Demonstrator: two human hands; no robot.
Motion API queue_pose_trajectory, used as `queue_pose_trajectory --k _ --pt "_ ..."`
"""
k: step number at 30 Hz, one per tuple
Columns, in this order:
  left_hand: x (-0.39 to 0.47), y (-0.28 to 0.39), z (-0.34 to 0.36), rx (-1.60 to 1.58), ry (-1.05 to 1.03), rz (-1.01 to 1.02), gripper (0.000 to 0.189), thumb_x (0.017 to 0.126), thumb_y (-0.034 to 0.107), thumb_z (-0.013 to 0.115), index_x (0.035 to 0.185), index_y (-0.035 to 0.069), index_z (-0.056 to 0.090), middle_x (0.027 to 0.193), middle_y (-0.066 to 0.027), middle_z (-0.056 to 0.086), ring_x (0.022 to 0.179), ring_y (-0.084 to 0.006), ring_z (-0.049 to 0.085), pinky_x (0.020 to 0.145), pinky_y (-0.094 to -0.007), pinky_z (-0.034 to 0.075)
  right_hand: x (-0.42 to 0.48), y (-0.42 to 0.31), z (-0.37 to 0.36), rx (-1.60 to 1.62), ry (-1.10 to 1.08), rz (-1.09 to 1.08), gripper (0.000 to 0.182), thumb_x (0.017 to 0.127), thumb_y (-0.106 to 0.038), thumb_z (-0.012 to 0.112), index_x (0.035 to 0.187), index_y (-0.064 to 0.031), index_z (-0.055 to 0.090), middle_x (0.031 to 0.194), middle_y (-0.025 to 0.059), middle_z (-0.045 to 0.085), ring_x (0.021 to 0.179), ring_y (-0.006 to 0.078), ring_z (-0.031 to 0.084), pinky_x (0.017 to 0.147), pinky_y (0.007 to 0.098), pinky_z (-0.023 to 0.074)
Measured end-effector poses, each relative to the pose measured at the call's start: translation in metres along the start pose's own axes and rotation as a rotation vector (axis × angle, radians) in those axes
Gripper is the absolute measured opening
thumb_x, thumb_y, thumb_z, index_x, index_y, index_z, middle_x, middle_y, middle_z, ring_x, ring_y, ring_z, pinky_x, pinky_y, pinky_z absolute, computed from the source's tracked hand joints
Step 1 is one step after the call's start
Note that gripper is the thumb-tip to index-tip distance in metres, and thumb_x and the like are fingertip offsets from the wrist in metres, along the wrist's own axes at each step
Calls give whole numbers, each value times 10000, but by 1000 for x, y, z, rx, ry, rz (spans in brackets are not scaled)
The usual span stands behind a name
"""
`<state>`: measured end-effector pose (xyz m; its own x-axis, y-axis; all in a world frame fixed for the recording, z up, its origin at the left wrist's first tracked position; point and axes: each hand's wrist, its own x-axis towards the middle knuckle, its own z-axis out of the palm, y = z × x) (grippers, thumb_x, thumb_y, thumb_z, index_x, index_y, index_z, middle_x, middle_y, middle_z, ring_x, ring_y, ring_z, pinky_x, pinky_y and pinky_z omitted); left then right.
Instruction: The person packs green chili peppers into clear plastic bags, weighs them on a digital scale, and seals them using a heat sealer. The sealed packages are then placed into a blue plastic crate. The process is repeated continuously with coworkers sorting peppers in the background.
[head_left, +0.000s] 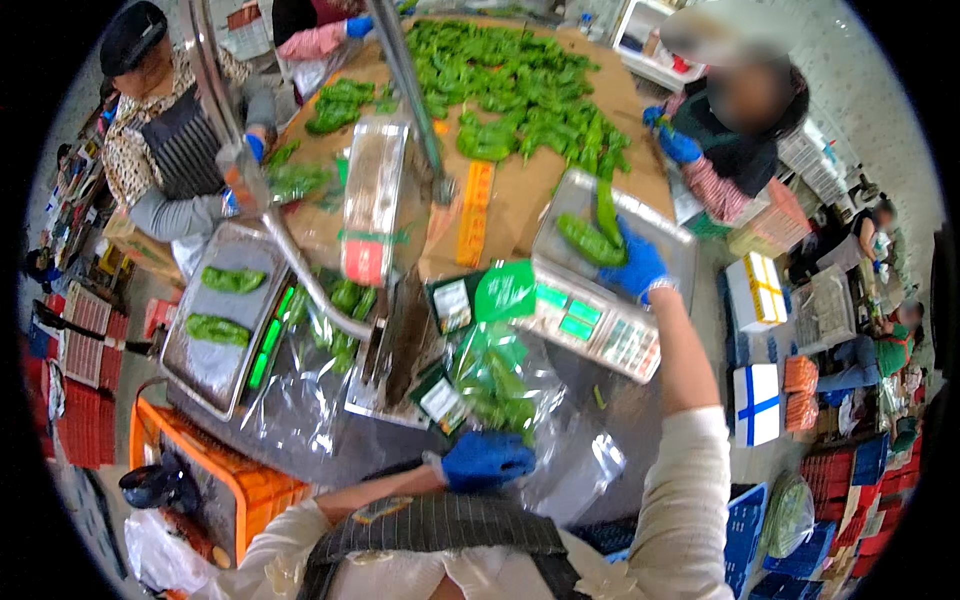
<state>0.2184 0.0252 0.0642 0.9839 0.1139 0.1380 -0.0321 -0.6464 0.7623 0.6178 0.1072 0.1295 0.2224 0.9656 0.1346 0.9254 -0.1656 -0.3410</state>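
Note:
My right hand (637, 259), in a blue glove, reaches over the metal pan (667, 229) of a digital scale (592, 322). Its fingers close around the near ends of two long green peppers (589, 240), one pointing away over the pan. Close to my body, my left hand (487, 461), also gloved in blue, is curled at the near end of a clear plastic bag (499, 375) with a green print. Green peppers (506, 390) lie inside that bag. Its fingertips are partly hidden. Dark printed labels (442, 401) sit beside the bag.
A pile of green peppers (517, 82) covers the far cardboard (517, 202). Metal poles (409, 82) rise through the middle. Left stands another scale pan (217, 375) with two peppers, above an orange crate (240, 495). Co-workers stand at left (180, 127) and right (739, 142).

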Motion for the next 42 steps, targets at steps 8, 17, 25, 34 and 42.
queue_pose_trajectory --k 8,17,25,34,42 --pt "-17 19 2 9 267 -184 114 841 249 636 896 153 660 827 -73 629 747 -289 616 638 -408 486 -66 -50 -29 668 117 66 790 735 -85 699 1439 -102 342 1303 138 531 1142 215 532 915 340 458" --pt "-4 26 -11 -161 430 -276 155 830 217 680 884 76 647 779 -95 634 665 -245 618 620 -335 490 -300 -139 -104 1055 -702 245 994 592 -190 888 1414 -12 358 1345 96 489 1228 188 448 1051 342 327" --pt "-3 40 -9 -329 394 -298 149 832 145 678 929 48 621 783 -99 623 648 -180 586 618 -294 475 -318 -144 -14 728 -372 118 867 607 -30 768 1399 -131 429 1239 154 551 1113 299 534 994 354 384" --pt "-9 48 -12 -316 556 -311 124 813 121 703 886 56 628 778 -86 636 645 -154 600 613 -270 481 -300 -144 47 262 -15 169 849 619 -95 764 1388 -214 426 1288 180 506 1118 341 548 931 380 468" --pt "7 54 1 26 388 -205 160 826 257 659 849 100 646 810 -107 647 708 -298 634 618 -384 491 -307 -175 38 77 -35 294 773 698 -294 760 1388 -234 417 1234 179 550 1019 349 600 832 399 514"
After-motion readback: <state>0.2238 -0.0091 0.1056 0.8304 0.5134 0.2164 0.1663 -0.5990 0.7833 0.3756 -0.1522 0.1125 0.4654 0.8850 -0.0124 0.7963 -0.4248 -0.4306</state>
